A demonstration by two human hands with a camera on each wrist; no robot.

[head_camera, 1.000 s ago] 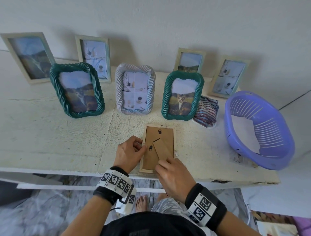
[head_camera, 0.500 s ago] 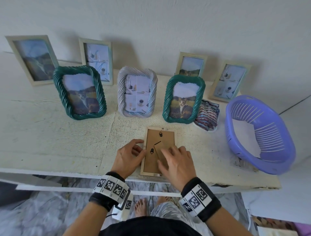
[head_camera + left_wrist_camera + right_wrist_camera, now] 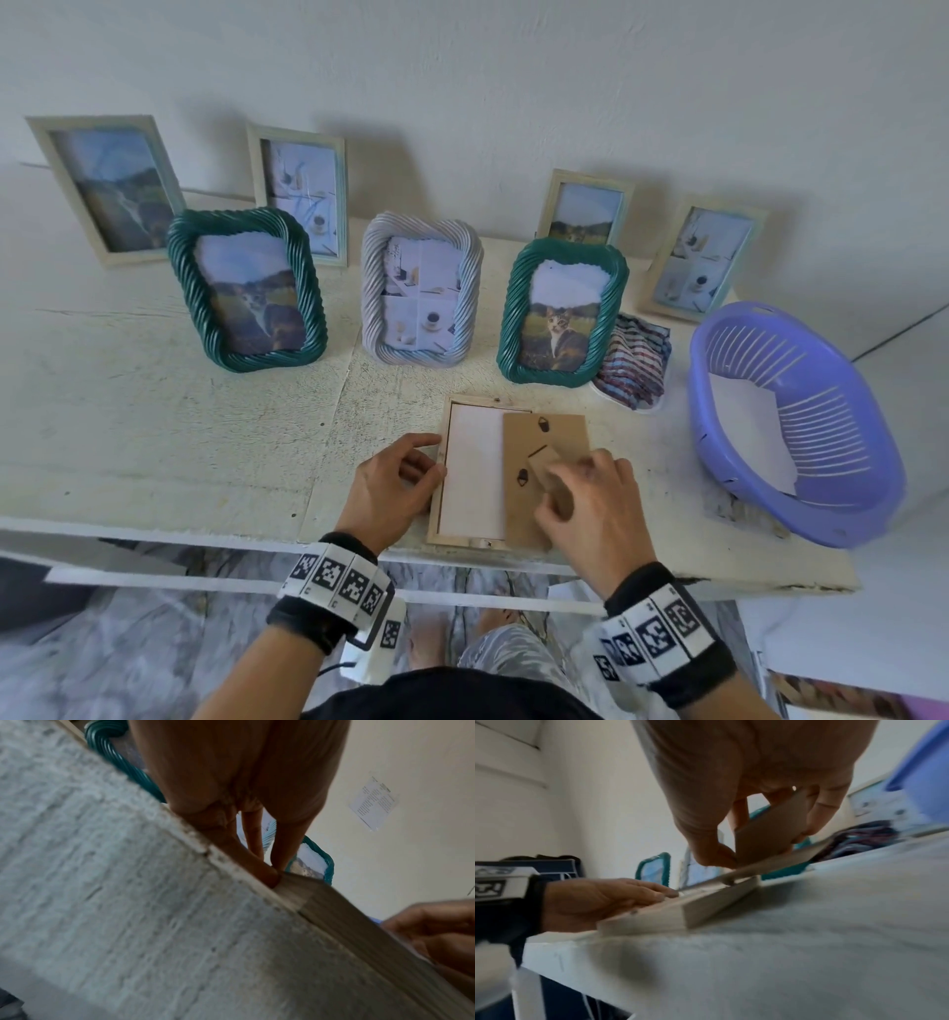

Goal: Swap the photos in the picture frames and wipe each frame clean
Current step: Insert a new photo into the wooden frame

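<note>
Lying face down near the front edge of a white table (image 3: 154, 437), a pale wooden picture frame (image 3: 464, 539) has its brown backing board (image 3: 547, 442) slid partly off to the right, so the white back of the photo (image 3: 475, 473) shows. The right hand (image 3: 590, 509) pinches the small cardboard stand flap (image 3: 770, 829) on that board between thumb and fingers. The left hand (image 3: 390, 488) sits just left of the frame, its fingers curled against the frame's left side to steady it.

The board looks thin, light and fairly stiff, though the flap could probably tear at its hinge if pulled hard; a hold on the board's own edge would likely be safer. The photo seems flimsy and easily creased, best lifted by a corner. The frame may hold glass, so it likely wants careful handling.

Behind the frame stand three rope-edged frames (image 3: 421, 293) and, against the wall, four plain ones (image 3: 585, 213). A striped cloth (image 3: 634, 365) lies behind the frame to the right, with a purple basket (image 3: 873, 493) farther right.
</note>
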